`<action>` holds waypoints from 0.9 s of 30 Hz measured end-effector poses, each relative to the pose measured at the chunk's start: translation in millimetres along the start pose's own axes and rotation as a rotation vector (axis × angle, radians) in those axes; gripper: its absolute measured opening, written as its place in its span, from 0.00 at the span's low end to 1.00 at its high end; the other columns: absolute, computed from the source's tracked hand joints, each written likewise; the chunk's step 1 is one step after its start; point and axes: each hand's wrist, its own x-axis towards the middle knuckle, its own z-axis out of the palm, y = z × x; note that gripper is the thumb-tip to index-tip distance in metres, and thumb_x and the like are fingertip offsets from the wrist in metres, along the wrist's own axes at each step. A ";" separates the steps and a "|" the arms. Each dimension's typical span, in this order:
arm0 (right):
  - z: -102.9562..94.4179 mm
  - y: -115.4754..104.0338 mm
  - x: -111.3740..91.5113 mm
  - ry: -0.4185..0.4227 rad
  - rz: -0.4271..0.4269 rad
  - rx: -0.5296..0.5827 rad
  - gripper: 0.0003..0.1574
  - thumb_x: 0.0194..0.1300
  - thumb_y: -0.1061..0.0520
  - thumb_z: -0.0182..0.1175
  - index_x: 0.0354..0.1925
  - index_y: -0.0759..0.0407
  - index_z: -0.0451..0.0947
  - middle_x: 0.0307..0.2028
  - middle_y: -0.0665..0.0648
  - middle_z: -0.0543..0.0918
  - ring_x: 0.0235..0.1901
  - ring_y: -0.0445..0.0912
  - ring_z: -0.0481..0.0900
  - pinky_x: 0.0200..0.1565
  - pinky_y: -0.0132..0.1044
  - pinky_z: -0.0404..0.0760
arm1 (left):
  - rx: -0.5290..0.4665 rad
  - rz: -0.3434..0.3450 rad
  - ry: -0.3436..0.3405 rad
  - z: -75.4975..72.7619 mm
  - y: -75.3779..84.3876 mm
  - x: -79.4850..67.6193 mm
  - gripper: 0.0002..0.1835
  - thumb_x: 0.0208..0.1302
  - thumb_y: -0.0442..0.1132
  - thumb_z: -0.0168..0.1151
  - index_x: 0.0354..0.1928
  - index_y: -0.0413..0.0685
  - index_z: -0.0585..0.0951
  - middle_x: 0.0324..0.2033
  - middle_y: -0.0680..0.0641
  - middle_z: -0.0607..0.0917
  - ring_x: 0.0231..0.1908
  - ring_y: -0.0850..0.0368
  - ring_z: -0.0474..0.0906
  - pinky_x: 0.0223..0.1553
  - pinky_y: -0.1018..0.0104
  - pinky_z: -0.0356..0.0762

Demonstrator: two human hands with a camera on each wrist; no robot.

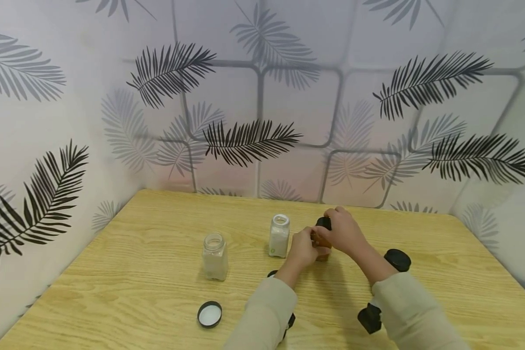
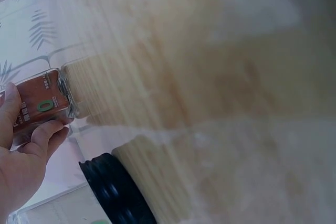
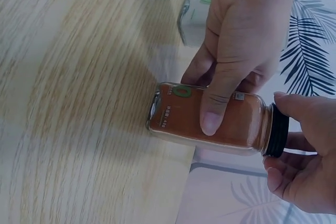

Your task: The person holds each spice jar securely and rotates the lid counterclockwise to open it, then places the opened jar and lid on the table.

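Okay, brown-powder jar [image 3: 178, 116]: right of centre, toward the far side of the wooden table [image 1: 127, 272].
Jar long axis: close to vertical, lid end up, base end down toward the tabletop; base touching or just off, cannot tell.
Axis in right wrist view: runs sideways across the picture, base left, lid right, slight slant.
Black lid [image 3: 278, 132]: on the jar's mouth; tight or loose, cannot tell.
Left hand [image 1: 304, 250]: grips the jar body, thumb along one face, other fingers wrapped round behind, partly hidden.
Right hand [image 1: 345, 231]: pinches the lid, thumb and bent fingers at its rim.
Nearest white-powder jar [image 1: 278, 241]: upright, mouth open and up, just left of the left hand.
Far-left white-powder jar [image 1: 215, 265]: upright, mouth open and up, closer to the person.
Loose lid [image 1: 209, 315]: on the table, white inside facing up, black rim, on the person's side of the far-left white-powder jar.
Wall [image 1: 227, 194]: leaf prints, behind the table.
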 end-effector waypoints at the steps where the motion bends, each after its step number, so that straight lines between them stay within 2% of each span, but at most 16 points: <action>1: -0.3 0.6 0.1 -0.004 -0.008 0.004 0.25 0.61 0.55 0.61 0.47 0.75 0.73 0.39 0.69 0.75 0.34 0.56 0.73 0.32 0.45 0.76 | 0.000 0.004 -0.001 0.1 0.0 0.0 0.22 0.54 0.39 0.68 0.51 0.41 0.75 0.45 0.45 0.82 0.47 0.50 0.80 0.48 0.62 0.80; 10: -5.4 1.2 -1.7 -0.032 -0.122 -0.016 0.22 0.62 0.60 0.60 0.51 0.73 0.73 0.46 0.72 0.75 0.46 0.65 0.73 0.46 0.56 0.76 | 0.041 0.056 0.017 1.0 -2.1 1.4 0.25 0.54 0.40 0.69 0.52 0.38 0.74 0.45 0.42 0.82 0.46 0.49 0.80 0.46 0.62 0.80; 15: -7.9 0.4 -2.7 -0.059 -0.149 0.008 0.20 0.61 0.63 0.59 0.51 0.71 0.73 0.48 0.72 0.74 0.48 0.67 0.70 0.49 0.58 0.73 | 0.039 0.055 0.018 1.5 -2.5 2.3 0.24 0.54 0.40 0.69 0.51 0.38 0.75 0.45 0.42 0.82 0.46 0.48 0.80 0.46 0.62 0.80; 18: -7.9 0.5 -2.4 -0.067 -0.132 0.018 0.21 0.62 0.63 0.58 0.52 0.71 0.72 0.50 0.72 0.74 0.49 0.68 0.70 0.49 0.59 0.73 | 0.022 0.039 0.009 1.7 -2.2 2.5 0.25 0.54 0.39 0.68 0.53 0.38 0.74 0.47 0.42 0.82 0.47 0.48 0.80 0.47 0.62 0.80; 22: -5.6 0.3 -2.0 -0.040 -0.078 -0.019 0.26 0.63 0.57 0.58 0.54 0.74 0.71 0.50 0.74 0.74 0.51 0.68 0.70 0.49 0.58 0.75 | 0.013 0.009 0.008 1.6 -1.0 1.5 0.26 0.54 0.40 0.68 0.54 0.39 0.74 0.47 0.42 0.81 0.47 0.48 0.80 0.47 0.62 0.80; 27: -3.7 -0.4 -2.1 -0.002 -0.012 -0.053 0.30 0.61 0.51 0.61 0.50 0.75 0.72 0.44 0.72 0.76 0.42 0.63 0.75 0.37 0.51 0.79 | 0.018 -0.006 0.008 2.0 -0.5 1.1 0.24 0.54 0.40 0.68 0.52 0.39 0.74 0.47 0.42 0.81 0.47 0.49 0.80 0.47 0.62 0.80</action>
